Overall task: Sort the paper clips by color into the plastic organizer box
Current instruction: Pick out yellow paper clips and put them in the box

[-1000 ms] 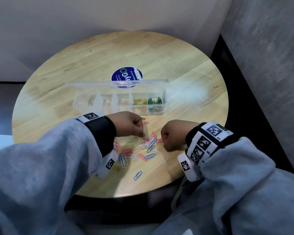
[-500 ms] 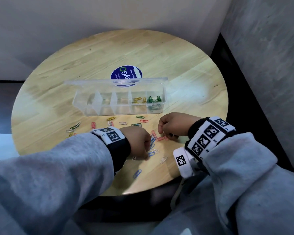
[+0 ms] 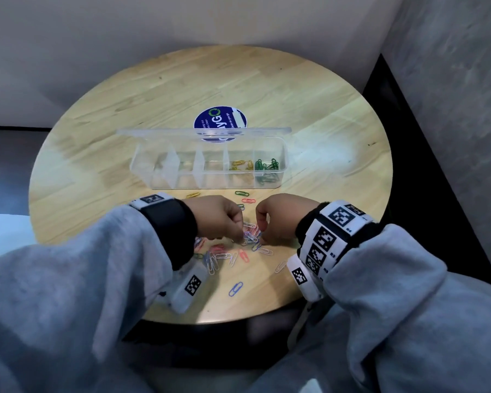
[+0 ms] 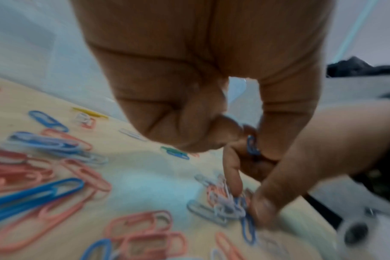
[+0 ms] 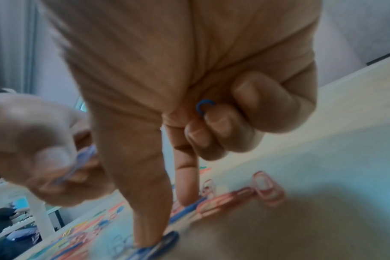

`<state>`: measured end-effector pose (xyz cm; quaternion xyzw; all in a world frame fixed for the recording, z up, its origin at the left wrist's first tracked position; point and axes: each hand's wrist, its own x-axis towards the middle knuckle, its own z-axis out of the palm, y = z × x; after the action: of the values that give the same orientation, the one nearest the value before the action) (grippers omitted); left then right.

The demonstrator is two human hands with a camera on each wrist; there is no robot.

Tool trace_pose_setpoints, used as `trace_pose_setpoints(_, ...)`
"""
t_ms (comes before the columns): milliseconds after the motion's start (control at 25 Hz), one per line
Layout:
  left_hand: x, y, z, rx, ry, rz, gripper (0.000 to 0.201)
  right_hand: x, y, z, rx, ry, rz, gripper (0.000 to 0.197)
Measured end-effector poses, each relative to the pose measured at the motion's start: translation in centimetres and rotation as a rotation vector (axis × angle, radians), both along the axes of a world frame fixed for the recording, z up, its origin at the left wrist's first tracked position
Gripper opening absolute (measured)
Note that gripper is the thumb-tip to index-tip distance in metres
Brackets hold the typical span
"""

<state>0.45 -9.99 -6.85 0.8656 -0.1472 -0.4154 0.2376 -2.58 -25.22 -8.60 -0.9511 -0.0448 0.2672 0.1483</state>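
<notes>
Blue paper clips sit pinched in my right hand and my left hand. Both hover over the loose pile, near the organizer box.

Round wood table in corner, pale walls.

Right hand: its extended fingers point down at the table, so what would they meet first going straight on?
Most likely the blue paper clip under the right hand, the thumb already seemingly on it, then the wooden table; blur leaves contact unsure.
</notes>
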Motion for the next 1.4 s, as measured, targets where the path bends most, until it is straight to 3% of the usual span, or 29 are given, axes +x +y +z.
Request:
trace_pose_setpoints(160, 0.6, 0.8, 0.8, -0.279, 0.176, 0.293, 0.037, -0.1, 0.5, -0.5, -0.061, -0.002, 0.061, 0.015)
trace_pose_setpoints(280, 0.7, 0.9, 0.9, -0.414, 0.286, 0.405, 0.037, 0.1, 0.6, -0.8, -0.078, -0.011, 0.078, 0.004)
trace_pose_setpoints(440, 0.8, 0.7, 1.1, -0.471, 0.353, 0.48, 0.029, 0.1, 0.3, -0.7, -0.072, -0.007, 0.074, 0.01)
trace_pose_setpoints(560, 0.7, 0.5, 0.7, -0.336, 0.276, 0.366, 0.033, -0.1, 0.5, -0.7, -0.081, -0.017, 0.109, 0.005)
trace_pose_setpoints(760, -1.7, -0.8, 0.5, 0.197, -0.092, -0.325, 0.014, 0.0, 0.6, -0.9, -0.173, -0.029, 0.074, 0.015)
trace_pose_setpoints(920, -3.0, -1.5, -0.1, 0.386, -0.192, -0.537, 0.018, 0.0, 0.4, -0.8, -0.185, 0.002, 0.054, 0.018)
trace_pose_setpoints(1080, -3.8, -1.9, -0.8, 0.454, -0.261, -0.582, 0.018, -0.1, 0.2, -0.7, -0.147, 0.023, 0.052, 0.018)
trace_pose_setpoints(1240, -3.6, -1.9, -1.2, 0.406, -0.242, -0.553, 0.008, 0.0, -0.9, 0.2, 0.002, 0.09, 0.011, 0.01)
trace_pose_setpoints(1400, -2.2, -0.8, -1.0, 0.172, -0.083, -0.274, 0.014, 0.7, -3.0, 1.5, 0.232, 0.053, -0.124, 0.011)
